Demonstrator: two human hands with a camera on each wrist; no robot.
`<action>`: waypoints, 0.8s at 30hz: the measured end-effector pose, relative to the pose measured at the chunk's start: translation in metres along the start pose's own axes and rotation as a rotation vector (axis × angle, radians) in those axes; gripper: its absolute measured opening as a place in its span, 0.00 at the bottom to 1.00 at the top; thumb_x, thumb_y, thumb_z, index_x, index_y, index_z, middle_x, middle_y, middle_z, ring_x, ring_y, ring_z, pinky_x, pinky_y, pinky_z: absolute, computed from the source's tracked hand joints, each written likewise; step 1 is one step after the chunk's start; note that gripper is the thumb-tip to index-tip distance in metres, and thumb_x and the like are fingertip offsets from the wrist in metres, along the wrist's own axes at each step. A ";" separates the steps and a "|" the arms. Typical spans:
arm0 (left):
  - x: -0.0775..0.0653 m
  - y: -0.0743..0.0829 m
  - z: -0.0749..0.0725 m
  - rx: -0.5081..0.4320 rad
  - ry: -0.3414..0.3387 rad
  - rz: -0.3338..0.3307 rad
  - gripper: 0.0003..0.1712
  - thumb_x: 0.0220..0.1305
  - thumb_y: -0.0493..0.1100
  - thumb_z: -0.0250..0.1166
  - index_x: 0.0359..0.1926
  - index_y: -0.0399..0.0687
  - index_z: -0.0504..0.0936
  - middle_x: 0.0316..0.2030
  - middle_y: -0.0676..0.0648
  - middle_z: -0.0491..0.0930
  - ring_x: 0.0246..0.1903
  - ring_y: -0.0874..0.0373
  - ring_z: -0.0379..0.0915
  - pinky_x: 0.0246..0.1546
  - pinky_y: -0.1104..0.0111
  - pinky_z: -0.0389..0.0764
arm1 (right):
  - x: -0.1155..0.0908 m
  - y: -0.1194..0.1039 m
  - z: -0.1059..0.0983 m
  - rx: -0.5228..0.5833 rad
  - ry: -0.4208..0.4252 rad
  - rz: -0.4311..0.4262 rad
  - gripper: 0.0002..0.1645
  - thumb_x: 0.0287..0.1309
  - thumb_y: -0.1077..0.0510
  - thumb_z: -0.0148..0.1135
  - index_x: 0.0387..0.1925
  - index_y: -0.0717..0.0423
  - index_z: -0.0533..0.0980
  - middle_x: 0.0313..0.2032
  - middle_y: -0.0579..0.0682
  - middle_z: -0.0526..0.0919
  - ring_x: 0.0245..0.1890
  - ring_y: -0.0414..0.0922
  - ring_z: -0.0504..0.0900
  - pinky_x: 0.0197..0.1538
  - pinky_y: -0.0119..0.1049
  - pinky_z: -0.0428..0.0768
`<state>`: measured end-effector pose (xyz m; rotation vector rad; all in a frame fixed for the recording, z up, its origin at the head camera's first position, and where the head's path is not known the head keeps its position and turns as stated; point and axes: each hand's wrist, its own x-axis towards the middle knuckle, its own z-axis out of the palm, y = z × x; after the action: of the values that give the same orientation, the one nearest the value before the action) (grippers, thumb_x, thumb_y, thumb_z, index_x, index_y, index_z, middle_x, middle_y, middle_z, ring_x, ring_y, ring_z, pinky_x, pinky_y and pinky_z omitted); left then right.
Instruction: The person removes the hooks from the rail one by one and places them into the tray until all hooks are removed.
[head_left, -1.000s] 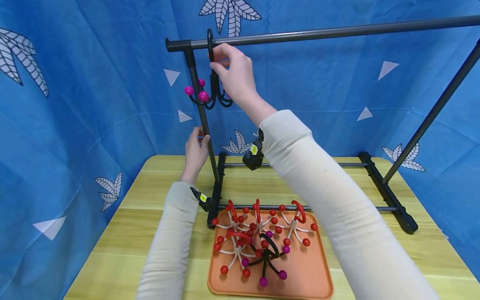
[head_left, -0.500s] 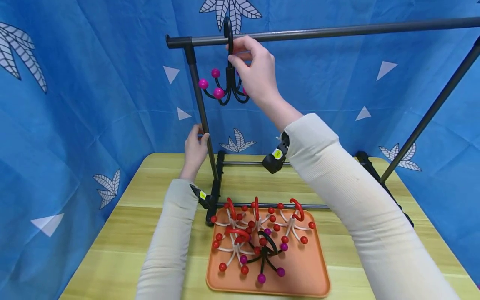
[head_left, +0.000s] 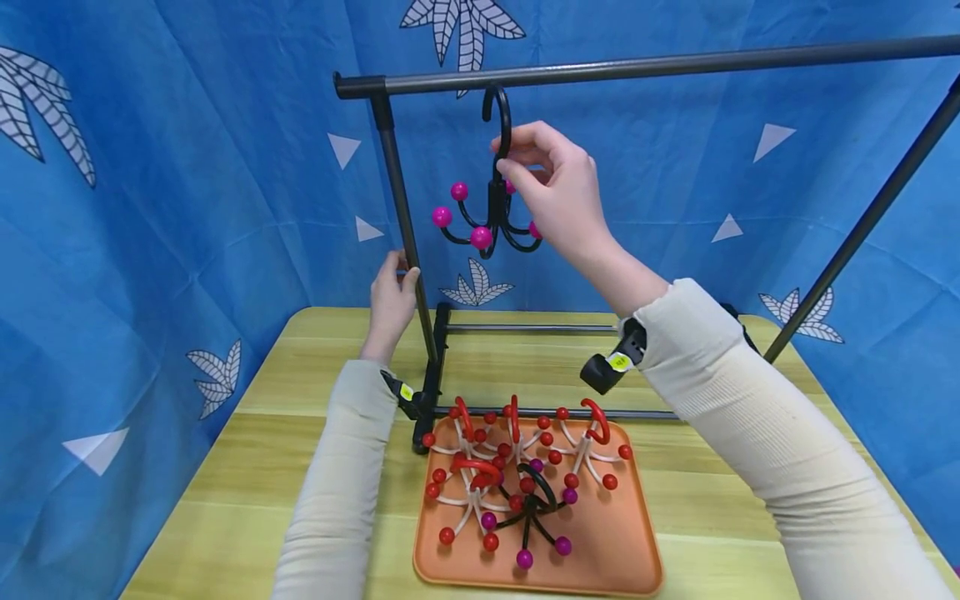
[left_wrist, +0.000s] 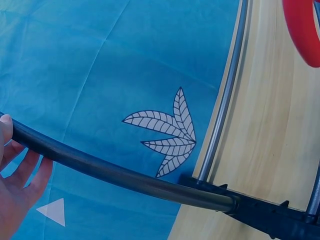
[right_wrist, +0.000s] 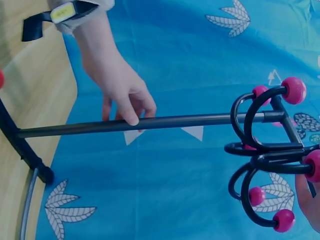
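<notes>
In the head view my right hand (head_left: 558, 187) pinches the stem of a black claw hanger (head_left: 497, 204) between thumb and fingers. Pink balls tip its curved arms, and its open hook stands upright just below the rack's top rail (head_left: 600, 71). The right wrist view shows the hanger's arms (right_wrist: 277, 147) close up, with only part of the right hand (right_wrist: 307, 202) at the edge. My left hand (head_left: 392, 302) grips the rack's left upright (head_left: 402, 212); thumb and fingers lie on either side of that dark post (right_wrist: 190, 120) in the right wrist view.
An orange tray (head_left: 615, 542) on the wooden table (head_left: 225, 467) bears several white claw hangers (head_left: 585, 450) with red hooks and balls, plus a black one (head_left: 532, 504) with purple balls. The rack's lower bars (head_left: 540, 327) run behind it. A blue patterned cloth (head_left: 187, 167) hangs behind.
My right hand has lifted the hanger's hook off the top rail, then moved it rightward and down below the rail. The left hand stays on the upright.
</notes>
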<state>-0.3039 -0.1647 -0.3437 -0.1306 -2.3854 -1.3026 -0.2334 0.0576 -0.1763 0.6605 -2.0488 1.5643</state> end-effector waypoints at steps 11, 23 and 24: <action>-0.003 0.001 0.000 0.009 -0.005 0.008 0.17 0.68 0.45 0.49 0.55 0.45 0.67 0.48 0.41 0.71 0.48 0.47 0.72 0.45 0.56 0.74 | -0.047 0.031 -0.025 -0.028 -0.042 -0.053 0.11 0.58 0.62 0.57 0.43 0.59 0.76 0.41 0.50 0.81 0.39 0.38 0.78 0.46 0.38 0.76; -0.003 0.001 0.001 0.016 0.001 0.002 0.16 0.68 0.45 0.49 0.54 0.45 0.67 0.48 0.42 0.71 0.48 0.48 0.71 0.47 0.57 0.74 | -0.098 0.053 -0.046 -0.025 -0.062 -0.002 0.12 0.58 0.64 0.57 0.45 0.58 0.75 0.41 0.51 0.82 0.41 0.37 0.80 0.48 0.31 0.76; -0.003 0.001 0.001 0.014 0.003 0.003 0.16 0.68 0.45 0.49 0.53 0.45 0.67 0.48 0.42 0.71 0.48 0.47 0.71 0.47 0.57 0.74 | -0.102 0.054 -0.047 -0.030 -0.074 0.000 0.12 0.58 0.64 0.57 0.44 0.58 0.76 0.41 0.52 0.82 0.41 0.37 0.80 0.48 0.30 0.76</action>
<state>-0.3008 -0.1630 -0.3443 -0.1285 -2.3906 -1.2836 -0.1848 0.1250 -0.2693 0.7173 -2.1213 1.5275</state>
